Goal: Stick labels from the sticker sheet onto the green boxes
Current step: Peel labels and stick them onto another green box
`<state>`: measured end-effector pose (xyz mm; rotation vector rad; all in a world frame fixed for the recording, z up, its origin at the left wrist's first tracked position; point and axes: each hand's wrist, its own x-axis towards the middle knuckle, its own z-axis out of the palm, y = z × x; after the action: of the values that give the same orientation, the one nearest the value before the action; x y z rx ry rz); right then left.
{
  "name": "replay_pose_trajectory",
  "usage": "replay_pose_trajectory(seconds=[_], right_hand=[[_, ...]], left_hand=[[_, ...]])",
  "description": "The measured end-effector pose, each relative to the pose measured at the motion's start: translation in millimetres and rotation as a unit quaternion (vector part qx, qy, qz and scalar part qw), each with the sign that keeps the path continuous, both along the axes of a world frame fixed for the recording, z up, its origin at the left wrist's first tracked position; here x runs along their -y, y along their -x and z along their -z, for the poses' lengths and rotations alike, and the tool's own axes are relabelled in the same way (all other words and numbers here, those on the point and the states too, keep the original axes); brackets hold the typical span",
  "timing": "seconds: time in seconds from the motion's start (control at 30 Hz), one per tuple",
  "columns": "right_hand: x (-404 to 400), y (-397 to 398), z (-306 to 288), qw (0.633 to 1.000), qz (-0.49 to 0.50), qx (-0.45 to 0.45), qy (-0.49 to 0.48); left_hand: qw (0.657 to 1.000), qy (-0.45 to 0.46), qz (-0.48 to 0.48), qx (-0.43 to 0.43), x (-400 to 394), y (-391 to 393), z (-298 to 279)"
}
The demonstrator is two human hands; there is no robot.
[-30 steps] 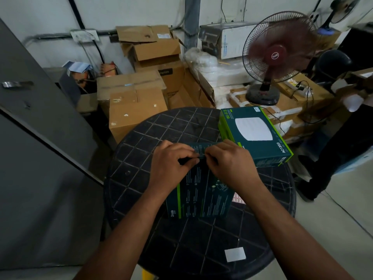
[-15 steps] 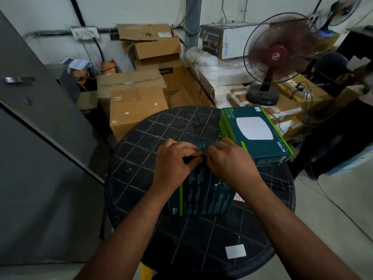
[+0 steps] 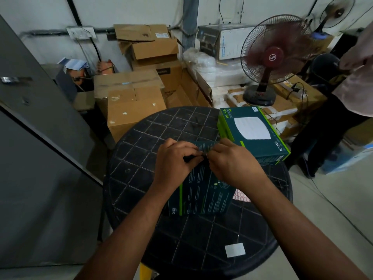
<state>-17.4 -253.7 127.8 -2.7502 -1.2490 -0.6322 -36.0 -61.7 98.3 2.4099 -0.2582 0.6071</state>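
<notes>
A dark green box (image 3: 203,196) with lime edges lies flat in the middle of the round black table (image 3: 141,150). My left hand (image 3: 176,161) and my right hand (image 3: 232,161) meet at its far edge. The curled fingertips of both hands pinch the box's raised end flap; any label between them is hidden. A second green box (image 3: 255,134), with a white square printed on top, rests at the table's far right. The pink-gridded sticker sheet (image 3: 241,196) peeks out from under my right wrist.
A white label (image 3: 235,249) sits on the table near its front edge. Cardboard cartons (image 3: 133,110) are stacked behind the table and a running red fan (image 3: 272,57) stands at the back right. Another person (image 3: 355,85) stands at the right. A grey door (image 3: 30,138) is on the left.
Both hands stay pinched together at the box's far edge with barely any shift. The person at the right has moved, and a pale shirt now shows at the upper right.
</notes>
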Motion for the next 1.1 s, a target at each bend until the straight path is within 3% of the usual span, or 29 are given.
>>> replay_pose_trajectory(seconds=[0.1, 0.2, 0.27, 0.5, 0.67, 0.87, 1.1], right_hand=[[11.0, 9.2, 5.8, 0.999, 0.022, -0.038, -0.025], [21.1, 11.4, 4.6, 0.976, 0.061, -0.129, -0.168], [22.2, 2.5, 0.7, 0.961, 0.058, -0.171, -0.212], [9.6, -24.1, -2.6, 0.98, 0.041, -0.135, -0.138], [13.2, -21.8, 15.4, 0.986, -0.026, -0.055, -0.156], [22.3, -21.9, 21.5, 0.948, 0.022, -0.154, -0.278], [12.7, -24.0, 26.3, 0.979, 0.001, -0.056, -0.197]], left_hand=[[1.0, 0.013, -0.001, -0.007, 0.3, -1.7, 0.1], [1.0, 0.017, 0.003, -0.002, 0.2, -3.7, -0.5], [1.0, 0.017, 0.003, 0.0, 0.0, -5.6, -0.5], [1.0, 0.002, 0.004, -0.003, -0.2, -5.8, 0.7], [1.0, 0.003, 0.01, -0.003, -1.9, -6.4, -0.2], [0.999, 0.023, 0.02, -0.012, -4.2, -9.0, -0.4], [0.999, 0.019, 0.037, -0.016, -8.7, -9.7, 0.8]])
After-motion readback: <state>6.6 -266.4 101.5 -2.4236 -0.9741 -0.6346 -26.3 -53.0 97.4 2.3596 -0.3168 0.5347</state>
